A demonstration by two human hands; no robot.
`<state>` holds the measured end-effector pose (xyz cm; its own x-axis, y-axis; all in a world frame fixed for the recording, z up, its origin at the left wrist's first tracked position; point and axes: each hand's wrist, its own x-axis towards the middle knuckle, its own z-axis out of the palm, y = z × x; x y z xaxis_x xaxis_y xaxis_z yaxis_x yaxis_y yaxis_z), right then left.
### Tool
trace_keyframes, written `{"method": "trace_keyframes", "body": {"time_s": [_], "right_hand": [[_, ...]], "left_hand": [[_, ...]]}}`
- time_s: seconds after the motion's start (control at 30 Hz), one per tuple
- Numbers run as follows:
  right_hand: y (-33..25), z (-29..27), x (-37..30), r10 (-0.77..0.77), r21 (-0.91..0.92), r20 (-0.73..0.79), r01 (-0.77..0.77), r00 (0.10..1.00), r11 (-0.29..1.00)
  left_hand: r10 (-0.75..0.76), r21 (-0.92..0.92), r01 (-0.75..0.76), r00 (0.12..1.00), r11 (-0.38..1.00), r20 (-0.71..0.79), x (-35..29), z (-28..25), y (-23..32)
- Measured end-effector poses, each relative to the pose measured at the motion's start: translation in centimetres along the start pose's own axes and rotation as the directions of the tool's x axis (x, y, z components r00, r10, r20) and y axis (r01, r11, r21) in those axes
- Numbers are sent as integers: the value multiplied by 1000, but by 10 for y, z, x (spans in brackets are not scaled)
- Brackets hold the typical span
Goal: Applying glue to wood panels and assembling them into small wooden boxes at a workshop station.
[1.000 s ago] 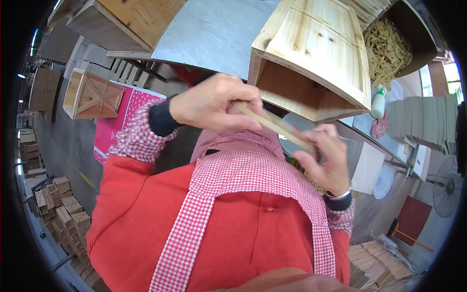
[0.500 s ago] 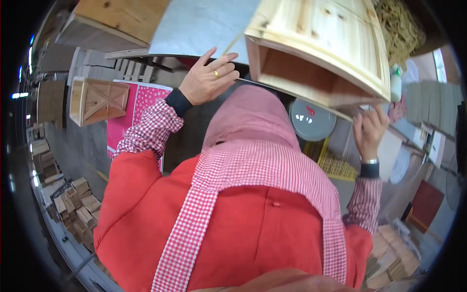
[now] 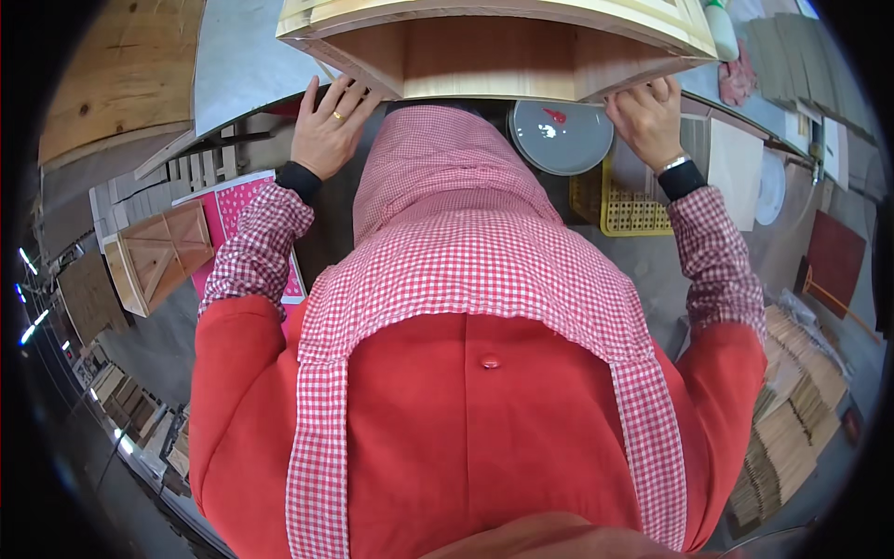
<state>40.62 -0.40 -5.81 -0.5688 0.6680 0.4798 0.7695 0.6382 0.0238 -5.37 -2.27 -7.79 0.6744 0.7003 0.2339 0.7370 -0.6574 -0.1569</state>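
Note:
An open-fronted box of pale wood (image 3: pixel 484 56) rests at the edge of the worktop in front of me, its dark hollow facing my body. My left hand (image 3: pixel 332 123), wearing a ring, is at its lower left corner, fingers stretched and apart, the tips against the bottom edge. A thin pale strip (image 3: pixel 326 71) shows just beyond those fingertips. At the lower right corner my right hand (image 3: pixel 646 121) has its fingers bent in against the wood, closed on the box's edge. The far side of the box is cut off by the picture's top.
A blue-grey worktop (image 3: pixel 244 76) runs beneath the box. Wooden board stock (image 3: pixel 121 70) stands at the left. Below the edge are a round grey lid (image 3: pixel 562 140) and a yellow crate (image 3: pixel 635 207). A bottle (image 3: pixel 720 33) and pink cloth (image 3: pixel 738 76) lie right.
The box now sits squarer before me and further left in the picture. My left hand has come to its left corner; my right hand has closed in at its right corner. The view has shifted.

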Motion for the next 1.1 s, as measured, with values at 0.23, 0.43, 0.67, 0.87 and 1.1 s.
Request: {"method": "trace_keyframes", "body": {"time_s": [0.23, 0.43, 0.67, 0.87, 1.1], "right_hand": [[4, 6, -4, -14, -81, 1, 14, 1000, 997], [-4, -9, 12, -5, -67, 17, 6, 1000, 998], [-31, -93, 41, 516, 477, -110, -410, 849, 777], [56, -80, 163, 588, 712, 165, -509, 792, 484], [64, -68, 222, 422, 653, 146, -407, 895, 638]], "left_hand": [[-10, 91, 8, 1000, 996, 24, 9, 3, -6], [29, 62, -32, 998, 998, 55, 19, -12, -6], [-349, -529, 249, 932, 811, -97, 46, -62, -30], [-628, -923, 288, 677, -255, 385, 187, -95, -96], [-489, -855, 518, 738, -31, 465, 271, -75, -110]]}}
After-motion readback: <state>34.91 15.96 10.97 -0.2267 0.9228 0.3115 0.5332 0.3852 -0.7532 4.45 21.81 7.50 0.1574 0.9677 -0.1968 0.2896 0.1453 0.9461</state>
